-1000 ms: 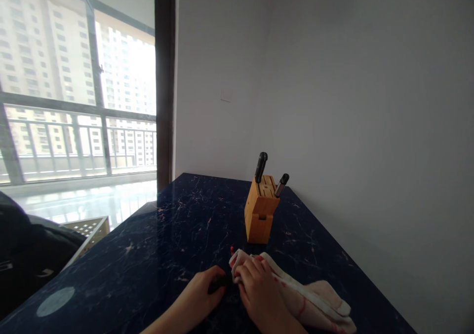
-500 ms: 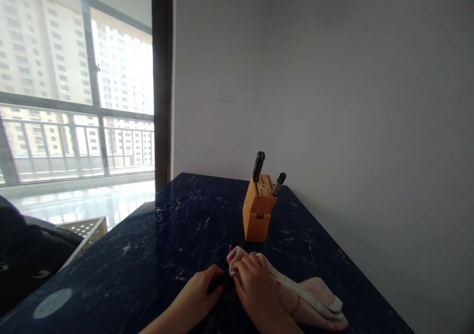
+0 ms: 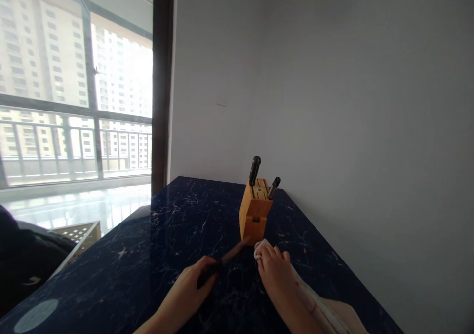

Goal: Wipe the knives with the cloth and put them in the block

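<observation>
My left hand (image 3: 188, 289) is closed round the black handle of a knife (image 3: 222, 262). Its blade lies low over the dark marble counter (image 3: 155, 255) and points at the foot of the wooden knife block (image 3: 253, 217). My right hand (image 3: 276, 275) rests with curled fingers on a white cloth with red stripes (image 3: 326, 309), pinching its bunched end just right of the blade tip. Two black-handled knives stand in the block.
A grey wall runs along the counter's right and far sides. To the left are a dark window post, a big window onto high-rise blocks and a perforated crate (image 3: 76, 233) beside a dark bag (image 3: 22, 260).
The cloth has slid off the knife: my right hand moved forward and right with it, baring the blade. My left hand kept hold of the handle.
</observation>
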Motion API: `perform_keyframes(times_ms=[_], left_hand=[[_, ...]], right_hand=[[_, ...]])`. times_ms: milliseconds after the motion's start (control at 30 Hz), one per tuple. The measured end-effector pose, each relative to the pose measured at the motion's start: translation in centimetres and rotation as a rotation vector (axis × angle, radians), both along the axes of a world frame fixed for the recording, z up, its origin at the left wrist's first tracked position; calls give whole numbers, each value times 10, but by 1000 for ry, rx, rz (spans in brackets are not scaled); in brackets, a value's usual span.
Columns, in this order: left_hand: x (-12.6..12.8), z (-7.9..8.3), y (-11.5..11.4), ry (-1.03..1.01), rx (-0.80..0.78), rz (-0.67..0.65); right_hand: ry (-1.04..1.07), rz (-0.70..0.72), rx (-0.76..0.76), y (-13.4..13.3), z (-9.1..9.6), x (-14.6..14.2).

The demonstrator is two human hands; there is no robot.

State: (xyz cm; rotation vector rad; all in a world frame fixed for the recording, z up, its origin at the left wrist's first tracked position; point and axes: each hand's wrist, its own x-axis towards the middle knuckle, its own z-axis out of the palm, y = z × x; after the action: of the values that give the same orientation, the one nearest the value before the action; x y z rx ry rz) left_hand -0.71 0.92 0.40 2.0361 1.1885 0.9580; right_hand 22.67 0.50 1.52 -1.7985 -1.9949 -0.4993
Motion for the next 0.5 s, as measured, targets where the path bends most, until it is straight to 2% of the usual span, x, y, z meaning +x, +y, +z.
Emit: perform_keyframes(times_ms=[100,200,267,367,500], left_hand=[[-4,0,6,-218,-65,69],[-4,-2,10,-426,-247,139],[-2,-2,10,-492,-362,165],[3,0,7,-507,-453,103],[4,-5,8,-496,-506,18]], right_hand=[[51,-13,9,-3,2,1],[113,87,-3,-9,2,-11],[149,166,-23,-15,2,-22],[146,219,-49,-21,2,-34],[96,199,-66,-22,-1,-36]])
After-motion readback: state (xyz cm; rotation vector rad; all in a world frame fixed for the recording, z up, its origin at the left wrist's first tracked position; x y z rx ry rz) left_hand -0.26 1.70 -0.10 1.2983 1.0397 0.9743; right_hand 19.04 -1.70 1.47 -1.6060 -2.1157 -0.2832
